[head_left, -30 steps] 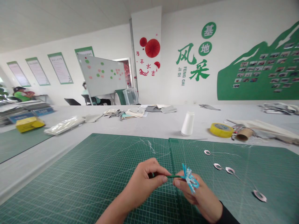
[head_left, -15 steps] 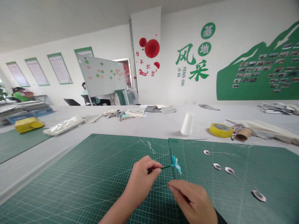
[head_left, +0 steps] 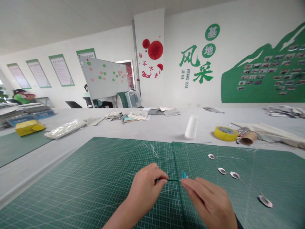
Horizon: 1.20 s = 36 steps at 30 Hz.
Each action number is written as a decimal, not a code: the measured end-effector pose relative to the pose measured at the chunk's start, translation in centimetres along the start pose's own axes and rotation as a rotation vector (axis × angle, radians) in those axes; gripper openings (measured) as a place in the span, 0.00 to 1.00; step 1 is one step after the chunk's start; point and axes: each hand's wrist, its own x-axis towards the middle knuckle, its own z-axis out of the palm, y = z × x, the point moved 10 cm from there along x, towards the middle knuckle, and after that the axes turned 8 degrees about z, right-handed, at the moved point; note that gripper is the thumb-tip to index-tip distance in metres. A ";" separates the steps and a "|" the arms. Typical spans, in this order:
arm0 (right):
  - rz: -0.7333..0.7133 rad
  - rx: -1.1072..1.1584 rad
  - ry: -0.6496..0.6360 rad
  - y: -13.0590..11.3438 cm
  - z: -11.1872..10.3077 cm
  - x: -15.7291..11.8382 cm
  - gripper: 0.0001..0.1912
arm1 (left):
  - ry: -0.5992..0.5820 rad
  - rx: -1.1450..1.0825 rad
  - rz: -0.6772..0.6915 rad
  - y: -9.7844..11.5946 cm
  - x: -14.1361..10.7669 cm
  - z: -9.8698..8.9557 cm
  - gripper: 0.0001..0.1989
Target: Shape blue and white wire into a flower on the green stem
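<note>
My left hand [head_left: 147,186] pinches a thin green stem [head_left: 173,180] between thumb and forefinger, low over the cutting mats. At the stem's right end is a small blue flower-like piece [head_left: 184,175], mostly hidden behind my right fingertips. My right hand [head_left: 208,198] is closed, its thumb and forefinger pressed together where the stem meets the blue piece. The stem lies nearly level between both hands. Under them the left green cutting mat [head_left: 107,171] meets the right green cutting mat [head_left: 197,162].
Several white oval rings, one of them a ring with a thread [head_left: 211,156], lie on the right mat. Beyond it stand a white thread cone [head_left: 191,127], yellow tape [head_left: 225,133] and a cardboard tube [head_left: 249,137]. Loose threads [head_left: 154,150] and fabric scraps [head_left: 138,115] lie farther off. People sit behind.
My right hand has moved up and right, onto the base of the blue piece, covering most of it. My left hand has lowered slightly, and the stem now lies flatter.
</note>
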 end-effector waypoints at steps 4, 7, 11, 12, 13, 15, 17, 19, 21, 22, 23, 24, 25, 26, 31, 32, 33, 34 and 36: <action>0.103 0.081 -0.067 1.4 0.3 0.4 0.08 | -0.101 0.013 0.063 0.8 -0.2 0.8 0.09; 0.167 0.157 -0.110 2.0 0.7 0.5 0.08 | -0.141 -0.002 0.097 1.2 -0.4 1.2 0.09; 0.251 0.270 -0.156 2.7 1.3 0.4 0.08 | -0.183 -0.023 0.112 1.5 -0.6 1.6 0.09; 0.299 0.310 -0.177 3.1 1.6 0.3 0.08 | -0.192 -0.034 0.113 1.6 -0.6 1.6 0.09; 0.360 0.353 -0.198 3.6 1.9 0.2 0.07 | -0.199 -0.048 0.114 1.7 -0.6 1.7 0.09; 0.491 0.424 -0.236 4.8 2.6 -0.2 0.07 | -0.213 -0.085 0.112 1.9 -0.6 1.7 0.09; 0.591 0.465 -0.267 5.8 3.2 -0.6 0.09 | -0.233 -0.136 0.111 2.1 -0.6 1.8 0.09; 0.644 0.501 -0.314 6.4 3.8 -0.8 0.12 | -0.250 -0.204 0.112 2.3 -0.7 1.9 0.09; 0.697 0.563 -0.374 7.0 4.6 -1.1 0.14 | -0.261 -0.283 0.113 2.4 -0.7 1.9 0.09; 0.723 0.599 -0.400 7.2 5.0 -1.3 0.14 | -0.264 -0.324 0.113 2.5 -0.7 1.9 0.08; 0.747 0.636 -0.421 7.3 5.4 -1.5 0.15 | -0.267 -0.363 0.111 2.5 -0.7 1.8 0.08; 0.768 0.672 -0.436 7.5 5.7 -1.6 0.16 | -0.266 -0.399 0.108 2.5 -0.7 1.8 0.07; 0.790 0.704 -0.448 7.6 6.1 -1.8 0.16 | -0.264 -0.432 0.103 2.6 -0.6 1.7 0.07; 0.811 0.734 -0.457 7.6 6.4 -2.1 0.17 | -0.257 -0.458 0.095 2.5 -0.6 1.5 0.06; 0.902 0.849 -0.506 7.2 7.9 -3.0 0.19 | -0.179 -0.520 0.032 2.0 -0.2 0.9 0.05; 0.910 0.865 -0.511 7.1 8.1 -3.0 0.19 | -0.158 -0.523 0.015 1.8 -0.2 0.8 0.05; 0.916 0.876 -0.511 7.0 8.3 -3.0 0.20 | -0.139 -0.521 -0.002 1.6 -0.2 0.7 0.05; 0.919 0.883 -0.506 7.0 8.3 -2.9 0.20 | -0.118 -0.516 -0.020 1.3 -0.1 0.6 0.04; 0.924 0.886 -0.491 7.0 8.3 -2.9 0.20 | -0.074 -0.506 -0.053 0.6 0.0 0.4 0.03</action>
